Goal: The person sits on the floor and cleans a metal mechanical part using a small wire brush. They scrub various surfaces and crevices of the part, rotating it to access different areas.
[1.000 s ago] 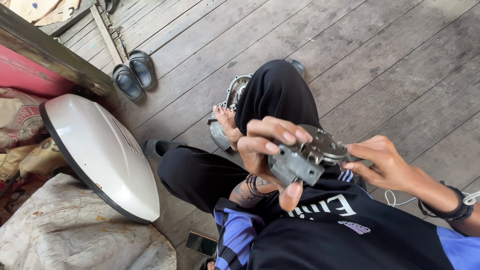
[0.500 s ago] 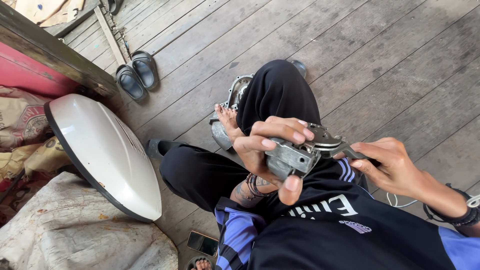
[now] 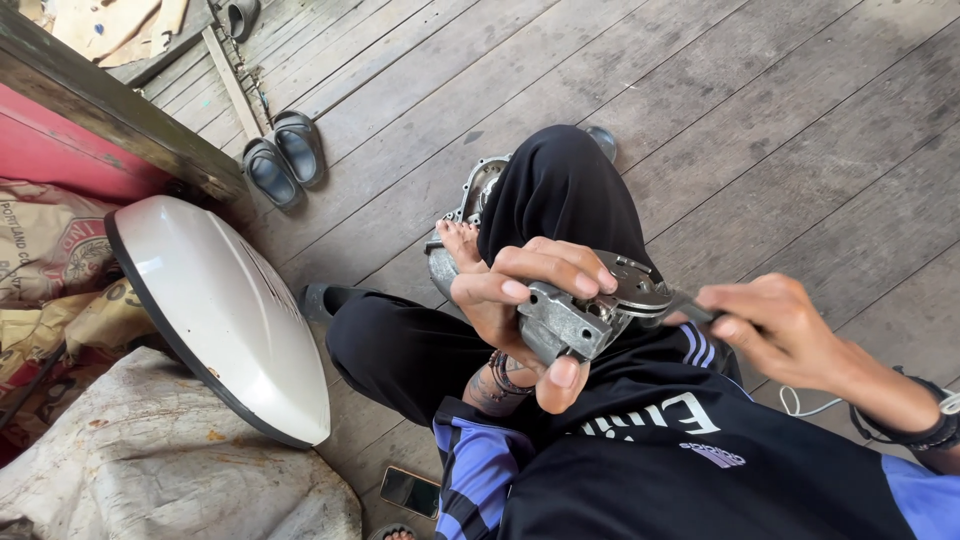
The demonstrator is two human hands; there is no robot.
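Observation:
My left hand [image 3: 520,300] grips a grey cast-metal engine part [image 3: 585,315] with a round disc on its right side, held over my lap. My right hand [image 3: 775,325] is closed on a thin dark tool [image 3: 695,310] whose tip touches the disc's edge. I sit cross-legged in black trousers and a black and blue shirt. A larger metal engine casing [image 3: 478,195] lies on the planks beside my bare foot [image 3: 460,245], partly hidden by my knee.
A white curved cover [image 3: 215,315] leans at the left over a stained sack [image 3: 150,470]. A pair of dark sandals [image 3: 283,155] sits on the wooden plank floor [image 3: 780,120]. A phone [image 3: 410,490] lies near my hip. Printed sacks [image 3: 45,270] and a red wall stand far left.
The metal part has tilted slightly in my left hand and my right hand has shifted right, drawing back along the tool. The camera has moved a little.

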